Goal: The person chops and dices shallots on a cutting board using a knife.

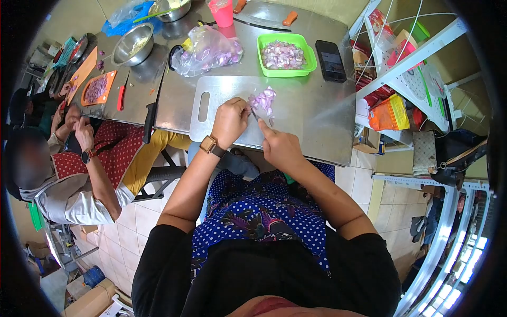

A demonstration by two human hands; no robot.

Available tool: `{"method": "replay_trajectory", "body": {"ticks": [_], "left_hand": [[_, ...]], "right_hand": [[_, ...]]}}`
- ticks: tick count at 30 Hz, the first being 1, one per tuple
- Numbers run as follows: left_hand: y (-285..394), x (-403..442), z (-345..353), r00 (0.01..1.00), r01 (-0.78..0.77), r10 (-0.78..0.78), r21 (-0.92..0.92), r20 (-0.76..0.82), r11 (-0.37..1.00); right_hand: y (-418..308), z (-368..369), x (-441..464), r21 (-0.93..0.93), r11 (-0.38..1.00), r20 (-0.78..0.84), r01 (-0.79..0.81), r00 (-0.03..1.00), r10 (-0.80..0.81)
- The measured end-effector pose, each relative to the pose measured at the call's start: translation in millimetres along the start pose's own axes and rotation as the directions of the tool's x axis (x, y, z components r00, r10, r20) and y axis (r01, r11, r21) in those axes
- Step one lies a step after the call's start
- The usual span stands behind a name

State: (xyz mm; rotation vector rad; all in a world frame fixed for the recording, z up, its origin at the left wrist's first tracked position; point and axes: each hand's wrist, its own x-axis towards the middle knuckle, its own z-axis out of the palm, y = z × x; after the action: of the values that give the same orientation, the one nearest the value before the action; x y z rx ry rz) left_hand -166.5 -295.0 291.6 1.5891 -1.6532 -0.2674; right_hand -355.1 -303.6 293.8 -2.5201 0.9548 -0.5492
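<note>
I see the right hand (280, 146) closed round a knife (254, 113), left hand (231, 121) curled, its hold unclear; chopped shallots (284, 55) fill far box (312, 63), far-left bag (203, 59) remains.

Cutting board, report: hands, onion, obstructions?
Right hand gripping knife. Left hand close beside it. Chopped onion on cutting board, by the fingers. Nothing visibly in the way; green container beyond.

No legible text, labels, numbers or signs
</note>
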Motion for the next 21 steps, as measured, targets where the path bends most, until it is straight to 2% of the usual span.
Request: {"method": "replay_trajectory", "body": {"ticks": [6,8,15,18,21], "left_hand": [[3,-7,1,1.000,0.021,-0.021,0.000,0.012,1.000],[2,-7,0,1.000,0.008,-0.008,0.015,0.012,1.000],[-5,0,2,1.000,-0.014,0.014,0.019,-0.012,1.000],[-1,-2,0,1.000,0.008,-0.009,0.014,0.008,1.000],[0,0,0,1.000,0.015,-0.015,0.000,-0.006,1.000]], "right_hand": [[-9,-3,6,0.071,0.997,-0.055,0.013,0.998,-0.009],[-7,1,14,0.054,0.999,0.017,-0.008,1.000,0.007],[2,-5,-1,0.040,0.999,-0.048,0.000,0.999,0.002],[-3,-1,15,0.071,0.997,-0.035,0.021,0.999,-0.018],[-1,3,17,0.022,1.000,0.053,-0.022,0.998,0.021]]}}
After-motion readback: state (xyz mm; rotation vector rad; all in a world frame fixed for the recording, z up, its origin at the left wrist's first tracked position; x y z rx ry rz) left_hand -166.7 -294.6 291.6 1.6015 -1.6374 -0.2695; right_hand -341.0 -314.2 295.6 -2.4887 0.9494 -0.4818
